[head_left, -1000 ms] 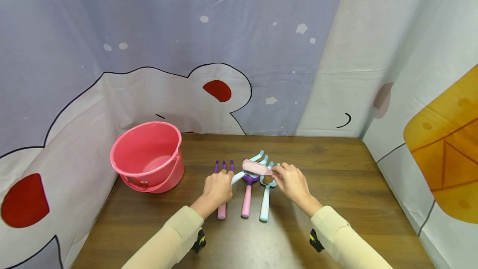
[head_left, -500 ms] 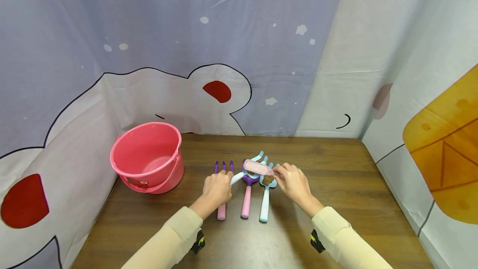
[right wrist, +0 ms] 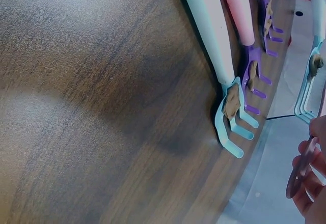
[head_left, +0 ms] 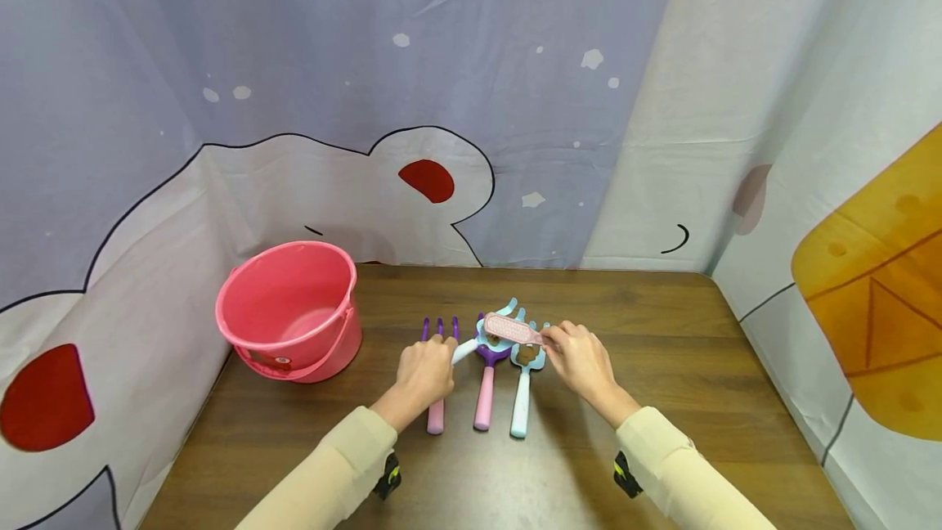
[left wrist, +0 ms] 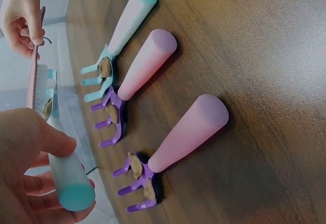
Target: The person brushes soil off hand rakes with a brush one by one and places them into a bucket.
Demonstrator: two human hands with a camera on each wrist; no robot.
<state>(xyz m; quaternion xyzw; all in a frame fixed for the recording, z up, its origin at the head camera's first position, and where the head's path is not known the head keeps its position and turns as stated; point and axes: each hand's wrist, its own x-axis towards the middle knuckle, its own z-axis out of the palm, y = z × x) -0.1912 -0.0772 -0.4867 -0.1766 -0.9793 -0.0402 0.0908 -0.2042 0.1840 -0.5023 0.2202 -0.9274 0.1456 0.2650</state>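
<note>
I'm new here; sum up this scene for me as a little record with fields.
Left hand: holds a light blue rake by its white handle
Right hand: holds a pink brush
Brush position: white bristles facing the held rake's head; contact unclear
Lying on table: two purple rakes with pink handles; another light blue rake
Dirt: brown clumps on all four rakes
Bucket: pink, upright, on the person's left
Table: brown, wood-grained

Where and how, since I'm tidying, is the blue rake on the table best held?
Probably grip the blue rake by its thick handle, from the near right: it lies nearest, clear of the brown clump, with a purple rake at left.
</note>
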